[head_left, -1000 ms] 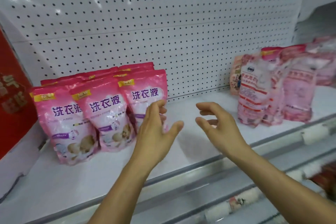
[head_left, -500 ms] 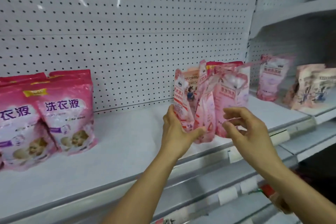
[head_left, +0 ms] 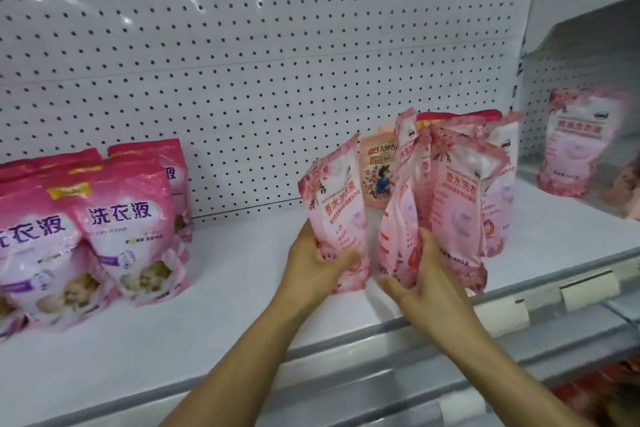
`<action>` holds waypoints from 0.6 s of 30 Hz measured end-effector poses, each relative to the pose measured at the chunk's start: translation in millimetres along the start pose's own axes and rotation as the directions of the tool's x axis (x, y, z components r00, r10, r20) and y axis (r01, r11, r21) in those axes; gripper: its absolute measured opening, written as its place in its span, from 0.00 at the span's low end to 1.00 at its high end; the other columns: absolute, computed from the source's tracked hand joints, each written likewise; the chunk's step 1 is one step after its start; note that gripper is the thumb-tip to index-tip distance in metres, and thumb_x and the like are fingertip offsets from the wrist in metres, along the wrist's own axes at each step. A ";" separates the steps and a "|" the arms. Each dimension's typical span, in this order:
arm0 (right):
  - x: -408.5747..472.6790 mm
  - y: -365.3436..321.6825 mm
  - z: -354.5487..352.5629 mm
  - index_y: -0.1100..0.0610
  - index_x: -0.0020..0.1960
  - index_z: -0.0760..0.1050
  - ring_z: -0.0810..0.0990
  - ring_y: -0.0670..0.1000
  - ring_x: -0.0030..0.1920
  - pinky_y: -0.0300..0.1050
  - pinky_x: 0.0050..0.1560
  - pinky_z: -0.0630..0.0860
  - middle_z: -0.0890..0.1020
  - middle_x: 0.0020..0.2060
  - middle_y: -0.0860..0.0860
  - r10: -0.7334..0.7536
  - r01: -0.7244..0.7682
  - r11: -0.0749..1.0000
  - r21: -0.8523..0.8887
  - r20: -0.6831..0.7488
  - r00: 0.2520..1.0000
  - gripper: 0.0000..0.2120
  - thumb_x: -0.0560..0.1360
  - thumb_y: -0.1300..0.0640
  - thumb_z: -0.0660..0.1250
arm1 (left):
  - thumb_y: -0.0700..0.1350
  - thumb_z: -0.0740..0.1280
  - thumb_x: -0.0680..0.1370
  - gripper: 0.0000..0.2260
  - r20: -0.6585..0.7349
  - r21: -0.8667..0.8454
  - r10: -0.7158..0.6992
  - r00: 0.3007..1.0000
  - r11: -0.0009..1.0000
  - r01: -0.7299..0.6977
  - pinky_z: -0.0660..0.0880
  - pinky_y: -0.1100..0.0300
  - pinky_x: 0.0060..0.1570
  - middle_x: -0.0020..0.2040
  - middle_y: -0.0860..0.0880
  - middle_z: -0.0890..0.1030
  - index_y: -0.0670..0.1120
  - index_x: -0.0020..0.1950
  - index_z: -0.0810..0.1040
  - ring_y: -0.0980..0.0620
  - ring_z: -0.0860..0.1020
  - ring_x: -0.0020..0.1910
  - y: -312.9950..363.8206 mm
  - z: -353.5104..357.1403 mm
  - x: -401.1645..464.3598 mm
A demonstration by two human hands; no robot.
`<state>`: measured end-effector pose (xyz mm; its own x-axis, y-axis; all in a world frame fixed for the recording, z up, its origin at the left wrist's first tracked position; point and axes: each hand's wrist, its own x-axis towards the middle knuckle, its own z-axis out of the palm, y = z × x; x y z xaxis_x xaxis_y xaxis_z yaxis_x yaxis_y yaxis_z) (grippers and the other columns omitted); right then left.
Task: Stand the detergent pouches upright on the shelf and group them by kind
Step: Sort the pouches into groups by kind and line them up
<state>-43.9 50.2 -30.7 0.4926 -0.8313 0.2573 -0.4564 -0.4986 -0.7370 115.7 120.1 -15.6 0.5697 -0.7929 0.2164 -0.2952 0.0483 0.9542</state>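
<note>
Behind gripped floral pouches (head_left: 453, 204), orange pouch (head_left: 379, 177) stands.

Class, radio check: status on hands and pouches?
Left hand grips one floral pouch. Right hand grips the next pouch. Orange pouch mixed in behind.

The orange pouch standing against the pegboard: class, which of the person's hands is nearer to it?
Left. The left hand grips a pink floral pouch just below and left of the orange pouch; the right hand grips pouches further right and nearer the shelf edge.
</note>
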 end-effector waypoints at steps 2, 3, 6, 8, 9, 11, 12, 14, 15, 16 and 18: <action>8.2 -6.0 5.6 0.47 0.77 0.45 0.69 0.57 0.71 0.57 0.67 0.71 0.66 0.73 0.51 -0.002 0.002 1.000 0.002 -0.009 1.000 0.47 0.70 0.39 0.70 | 0.36 0.74 0.73 0.17 -0.005 0.003 0.018 1.000 1.000 -0.018 0.83 0.59 0.44 0.54 0.50 0.85 0.49 0.60 0.79 0.55 0.85 0.49 1.1 -5.2 7.2; 13.3 -8.6 7.2 0.47 0.76 0.46 0.70 0.58 0.69 0.58 0.65 0.72 0.67 0.72 0.52 0.006 -0.006 1.000 0.002 -0.025 1.000 0.46 0.69 0.38 0.70 | 0.33 0.72 0.74 0.15 0.011 -0.008 0.014 1.000 1.000 -0.014 0.83 0.59 0.43 0.51 0.50 0.86 0.49 0.56 0.80 0.55 0.85 0.47 1.0 -10.6 9.7; 28.7 -13.7 10.6 0.48 0.72 0.53 0.75 0.59 0.63 0.58 0.60 0.74 0.73 0.66 0.52 -0.012 0.014 0.999 0.036 -0.048 0.999 0.32 0.74 0.42 0.64 | 0.28 0.69 0.74 0.19 0.064 -0.044 -0.020 0.998 0.999 0.023 0.83 0.59 0.41 0.47 0.55 0.86 0.52 0.51 0.81 0.56 0.85 0.46 0.2 -30.5 14.2; 37.7 -12.8 13.1 0.44 0.69 0.59 0.77 0.55 0.62 0.57 0.61 0.74 0.77 0.63 0.46 -0.057 0.059 0.991 0.117 -0.020 0.998 0.22 0.78 0.46 0.60 | 0.27 0.69 0.73 0.20 0.078 -0.065 -0.041 0.996 0.997 0.046 0.83 0.55 0.41 0.48 0.53 0.87 0.52 0.53 0.81 0.53 0.86 0.47 -2.4 -44.5 19.8; 42.4 -11.5 15.1 0.41 0.69 0.61 0.78 0.50 0.62 0.56 0.63 0.73 0.78 0.62 0.42 -0.075 0.072 0.981 0.183 0.012 0.997 0.19 0.78 0.47 0.59 | 0.26 0.68 0.73 0.20 0.074 -0.076 -0.044 0.996 0.996 0.050 0.83 0.54 0.40 0.48 0.51 0.87 0.51 0.53 0.81 0.51 0.86 0.47 -4.7 -51.3 23.6; 51.6 -11.2 17.4 0.39 0.67 0.66 0.78 0.43 0.61 0.50 0.62 0.74 0.79 0.60 0.37 -0.092 0.062 0.941 0.334 0.076 0.993 0.18 0.80 0.52 0.60 | 0.25 0.67 0.73 0.21 0.049 -0.097 -0.042 0.998 0.994 0.047 0.83 0.54 0.39 0.48 0.50 0.87 0.50 0.53 0.81 0.51 0.86 0.47 -8.6 -64.5 31.1; 56.4 -12.4 17.4 0.39 0.65 0.69 0.78 0.40 0.59 0.46 0.59 0.76 0.80 0.58 0.37 -0.088 0.041 0.912 0.409 0.096 0.992 0.17 0.80 0.55 0.61 | 0.25 0.67 0.73 0.21 0.040 -0.107 -0.038 0.998 0.993 0.042 0.83 0.55 0.39 0.48 0.50 0.87 0.50 0.52 0.81 0.51 0.86 0.46 -10.1 -70.2 34.2; 62.7 -19.0 16.9 0.41 0.57 0.74 0.81 0.36 0.49 0.34 0.44 0.77 0.83 0.51 0.38 -0.072 -0.006 0.860 0.511 0.131 0.989 0.16 0.80 0.62 0.61 | 0.25 0.68 0.72 0.21 0.025 -0.116 -0.033 0.999 0.993 0.036 0.83 0.55 0.41 0.48 0.51 0.87 0.51 0.52 0.82 0.51 0.86 0.47 -13.3 -79.3 39.0; 65.7 -20.3 17.3 0.41 0.54 0.74 0.81 0.33 0.43 0.29 0.35 0.74 0.83 0.48 0.38 -0.072 -0.010 0.849 0.528 0.135 0.988 0.16 0.80 0.63 0.61 | 0.25 0.69 0.72 0.21 0.015 -0.114 -0.033 0.999 0.993 0.034 0.82 0.55 0.44 0.49 0.51 0.87 0.51 0.52 0.82 0.51 0.85 0.49 -15.2 -82.9 41.7; 68.2 -20.2 18.5 0.40 0.52 0.74 0.81 0.33 0.40 0.28 0.32 0.73 0.82 0.47 0.36 -0.090 0.015 0.854 0.520 0.120 0.989 0.16 0.80 0.63 0.60 | 0.25 0.69 0.71 0.21 0.006 -0.110 -0.031 0.999 0.993 0.032 0.82 0.55 0.46 0.50 0.52 0.87 0.51 0.52 0.82 0.52 0.85 0.50 -16.9 -85.9 44.5; 71.0 -23.4 23.5 0.38 0.54 0.73 0.81 0.36 0.45 0.35 0.39 0.77 0.82 0.47 0.34 -0.108 0.085 0.902 0.423 0.030 0.994 0.15 0.81 0.59 0.60 | 0.26 0.69 0.72 0.21 -0.011 -0.092 -0.023 1.000 0.995 0.022 0.81 0.55 0.49 0.51 0.52 0.87 0.51 0.53 0.82 0.52 0.85 0.51 -18.5 -88.8 50.3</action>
<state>19.1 8.6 -10.0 0.5610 -0.7650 0.3165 -0.0566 -0.4168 -0.9072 218.0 133.3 -4.0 0.5848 -0.7871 0.1962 -0.2104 0.0864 0.9738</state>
